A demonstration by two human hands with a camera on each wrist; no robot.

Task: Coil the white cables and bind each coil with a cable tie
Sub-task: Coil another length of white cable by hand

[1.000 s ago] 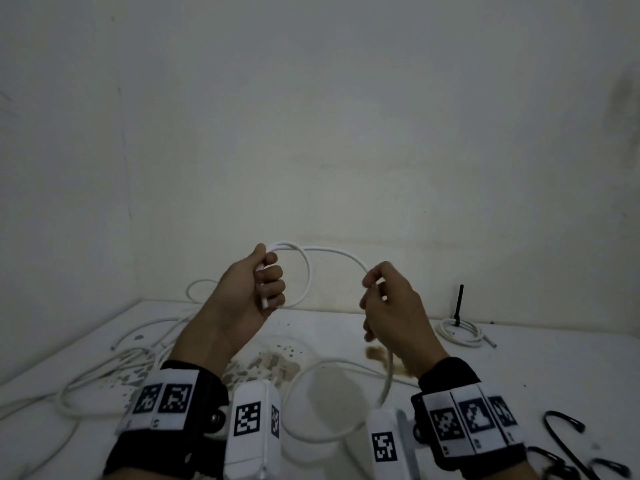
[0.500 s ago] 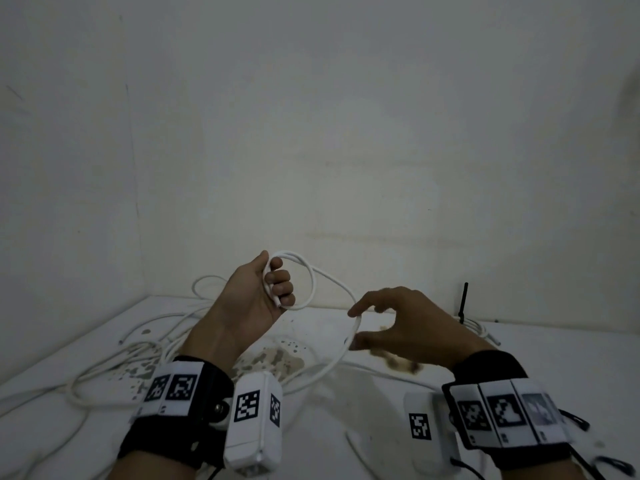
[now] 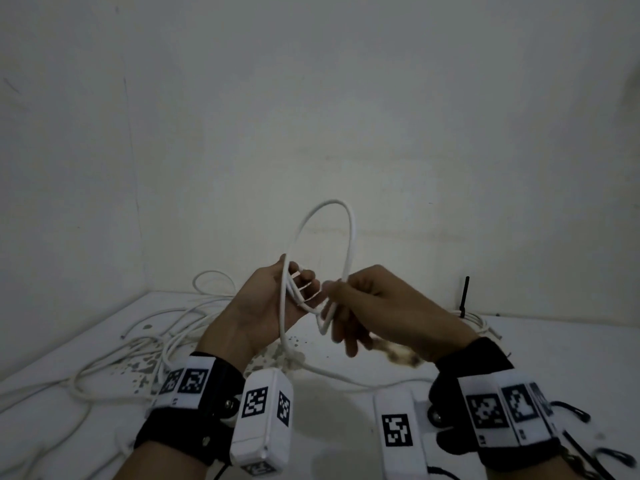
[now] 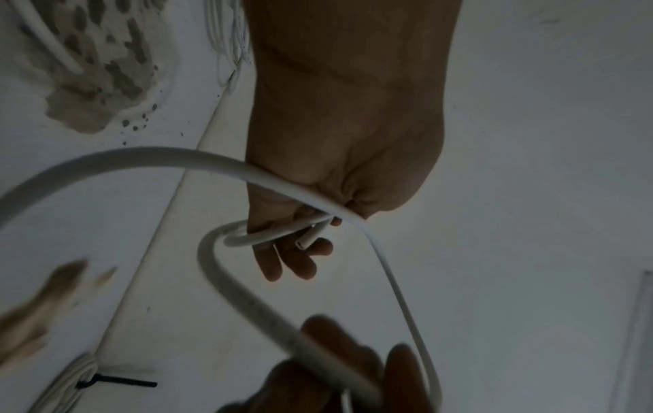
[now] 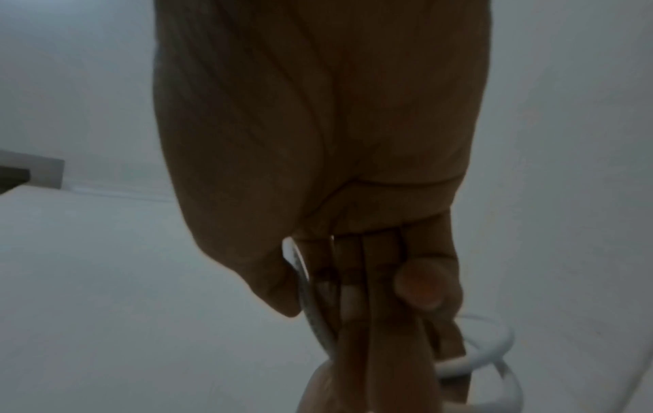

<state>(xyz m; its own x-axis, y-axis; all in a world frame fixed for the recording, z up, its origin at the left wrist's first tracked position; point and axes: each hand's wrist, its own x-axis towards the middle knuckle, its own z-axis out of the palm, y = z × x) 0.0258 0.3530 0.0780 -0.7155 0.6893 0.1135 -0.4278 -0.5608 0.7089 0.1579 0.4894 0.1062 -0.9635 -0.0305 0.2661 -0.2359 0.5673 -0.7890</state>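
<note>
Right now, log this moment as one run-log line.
step: coiling | left hand: grips white cable loops | right hand: feeds new loop | bound coil: on table, black tie

Dim, grainy light throughout; the right hand (image 3: 367, 303) blurs at five o'clock, and both wrist views are murky and soft.

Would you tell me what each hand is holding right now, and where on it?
Both hold one white cable: the left hand grips its gathered loops near the cut end, the right hand pinches the new loop's strand.
</note>
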